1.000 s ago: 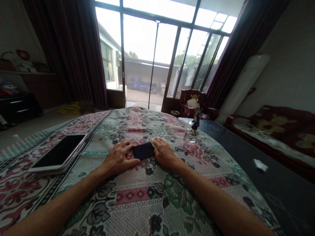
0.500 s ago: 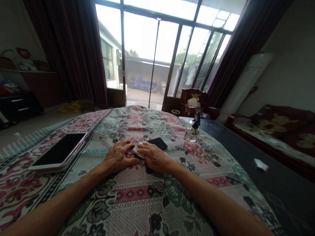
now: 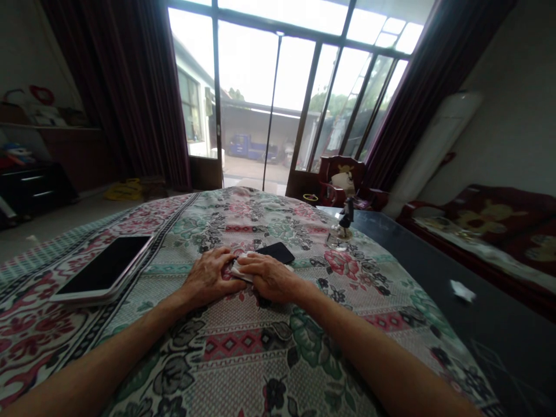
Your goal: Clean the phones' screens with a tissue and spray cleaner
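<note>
A small black phone (image 3: 277, 252) lies on the floral tablecloth (image 3: 243, 347), mostly covered by my hands. My right hand (image 3: 267, 277) presses a white cloth (image 3: 240, 270) flat onto the phone's near end, fingers together and pointing left. My left hand (image 3: 211, 277) rests just left of it, fingers curled down on the cloth and the phone's left edge. Only the phone's far right corner shows beyond my right hand.
A large white-edged tablet (image 3: 104, 269) lies screen up at the left. A small figurine on a clear base (image 3: 344, 226) stands at the far right of the cloth. A dark glass table (image 3: 456, 324) with a white scrap (image 3: 461, 289) adjoins on the right.
My right hand slid left across the phone with the white cloth, from the phone's right end to its left part. The phone's right corner is now uncovered. My left hand stayed put.
</note>
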### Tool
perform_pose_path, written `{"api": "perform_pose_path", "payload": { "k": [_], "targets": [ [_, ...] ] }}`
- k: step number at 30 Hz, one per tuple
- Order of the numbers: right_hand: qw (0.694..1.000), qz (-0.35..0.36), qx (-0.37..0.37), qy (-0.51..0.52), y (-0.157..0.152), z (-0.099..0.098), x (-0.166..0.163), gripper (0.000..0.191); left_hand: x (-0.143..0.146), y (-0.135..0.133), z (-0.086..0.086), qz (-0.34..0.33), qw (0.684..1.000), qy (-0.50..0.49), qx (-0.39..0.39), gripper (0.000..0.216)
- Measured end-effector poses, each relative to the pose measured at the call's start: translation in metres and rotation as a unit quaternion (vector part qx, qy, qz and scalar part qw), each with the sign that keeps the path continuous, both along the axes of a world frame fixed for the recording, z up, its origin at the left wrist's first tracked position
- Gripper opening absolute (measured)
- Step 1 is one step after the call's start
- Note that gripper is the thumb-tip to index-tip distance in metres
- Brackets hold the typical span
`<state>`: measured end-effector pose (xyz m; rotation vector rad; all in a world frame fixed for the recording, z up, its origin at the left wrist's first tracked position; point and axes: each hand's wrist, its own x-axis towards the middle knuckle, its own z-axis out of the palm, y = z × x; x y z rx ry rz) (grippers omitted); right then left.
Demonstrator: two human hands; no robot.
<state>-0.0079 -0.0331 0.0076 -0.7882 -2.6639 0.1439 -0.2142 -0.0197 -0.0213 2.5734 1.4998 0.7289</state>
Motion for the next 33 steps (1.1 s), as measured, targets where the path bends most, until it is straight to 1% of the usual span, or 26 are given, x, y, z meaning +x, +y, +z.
{"api": "perform_pose_path", "payload": {
  "k": [2,5,7,9,13,15,17,22,28,30,31,33],
  "targets": [
    [1.0,-0.025,-0.008,0.004,-0.002,0.001,0.009,0.038,0.0,0.0,0.0,-0.002,1.0,-0.004,-0.003,0.058],
    [0.994,-0.106,0.001,0.013,-0.003,0.0,0.015,0.036,0.0,-0.001,0.0,0.0,1.0,-0.014,-0.005,0.059],
    [0.992,-0.125,0.013,0.014,-0.004,-0.001,0.013,0.036,0.001,-0.001,0.001,0.003,1.0,-0.02,-0.004,0.059],
    [0.995,-0.101,0.023,0.008,-0.007,-0.001,0.007,0.038,0.001,-0.002,0.002,0.008,1.0,-0.022,-0.004,0.059],
    [0.999,-0.021,0.025,0.016,-0.012,-0.001,-0.003,0.036,0.002,-0.003,0.003,-0.002,1.0,-0.019,-0.003,0.058],
    [0.999,-0.014,0.018,0.026,-0.013,-0.001,-0.003,0.035,0.001,-0.002,0.001,-0.001,1.0,-0.016,-0.001,0.057],
    [0.998,-0.04,0.015,0.036,-0.011,-0.003,0.001,0.033,0.001,-0.001,-0.001,0.007,1.0,-0.015,0.002,0.059],
    [0.988,-0.149,0.026,0.033,-0.001,-0.007,0.019,0.032,0.0,0.0,-0.003,-0.002,1.0,-0.018,0.004,0.059],
    [0.956,-0.289,0.037,0.038,0.016,-0.007,0.044,0.032,0.002,-0.002,0.0,0.001,1.0,-0.03,-0.003,0.058],
    [0.948,-0.314,0.035,0.029,0.017,-0.006,0.046,0.033,0.002,-0.003,0.001,-0.001,0.999,-0.036,-0.002,0.056],
    [0.948,-0.315,0.035,0.023,0.016,-0.006,0.045,0.034,0.002,-0.003,0.001,-0.001,0.999,-0.038,0.0,0.055],
    [0.955,-0.293,0.039,0.009,0.011,-0.006,0.039,0.035,0.002,-0.003,0.0,0.001,0.999,-0.037,0.003,0.055]
  ]
}}
